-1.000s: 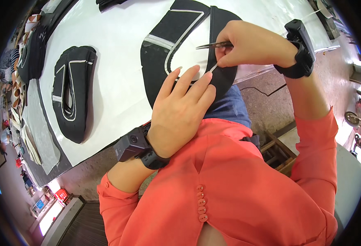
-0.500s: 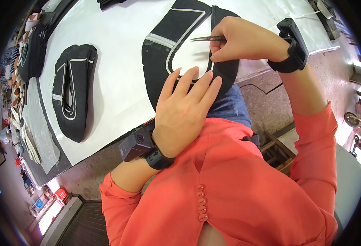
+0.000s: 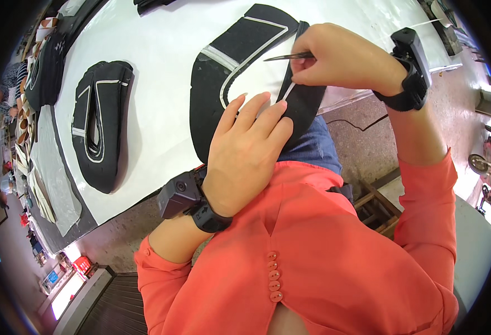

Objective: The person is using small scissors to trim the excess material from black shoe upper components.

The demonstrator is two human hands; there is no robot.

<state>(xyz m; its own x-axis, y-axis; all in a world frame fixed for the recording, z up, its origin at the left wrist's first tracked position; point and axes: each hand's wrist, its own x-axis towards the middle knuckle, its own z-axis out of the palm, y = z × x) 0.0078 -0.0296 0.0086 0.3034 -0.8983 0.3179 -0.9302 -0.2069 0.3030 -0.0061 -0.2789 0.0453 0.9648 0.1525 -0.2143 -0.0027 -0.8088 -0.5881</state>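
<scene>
On the black piece [image 3: 207,111], the left hand [image 3: 244,146] lies spread, the right hand [image 3: 334,58] clutching what seems scissors [image 3: 297,56].

Pointed tool [image 3: 281,57] half-hidden in right hand [image 3: 329,57] (rear end covered), black piece [image 3: 205,106] partly under left hand [image 3: 245,146]

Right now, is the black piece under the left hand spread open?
Spread open: the U-shaped black piece shows white tabletop between its sides.

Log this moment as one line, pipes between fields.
left hand on black white-trimmed piece | right hand holds pointed tool at piece's right side | similar black shape lies left, on white tabletop
</scene>
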